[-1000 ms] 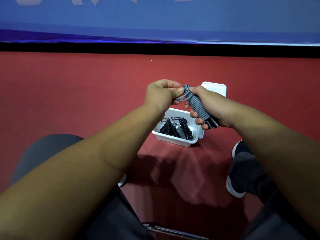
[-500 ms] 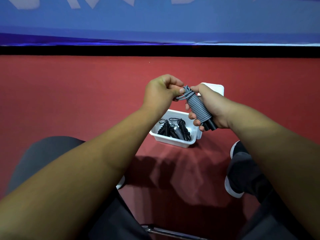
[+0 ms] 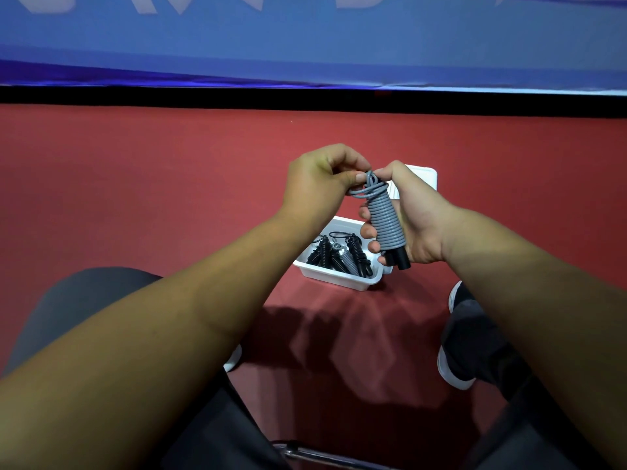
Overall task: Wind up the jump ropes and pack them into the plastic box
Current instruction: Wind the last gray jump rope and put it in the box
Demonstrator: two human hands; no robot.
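Note:
A grey jump rope (image 3: 385, 220), wound in tight coils round its black handles, is held above the floor. My right hand (image 3: 412, 215) grips the wound bundle, with the black handle ends sticking out below my fingers. My left hand (image 3: 322, 179) pinches the loose grey loop at the top of the bundle. Below them a white plastic box (image 3: 334, 274) stands on the red floor and holds several wound ropes (image 3: 339, 252), mostly black and one grey.
The box's white lid (image 3: 425, 174) lies just behind it, partly hidden by my right hand. My knees and dark shoes (image 3: 468, 337) frame the floor in front. A black strip and a blue wall (image 3: 305, 45) close off the far side.
The bundle has turned from slanted to nearly upright in my right hand. My left hand stays at the top loop, now closer to the right hand.

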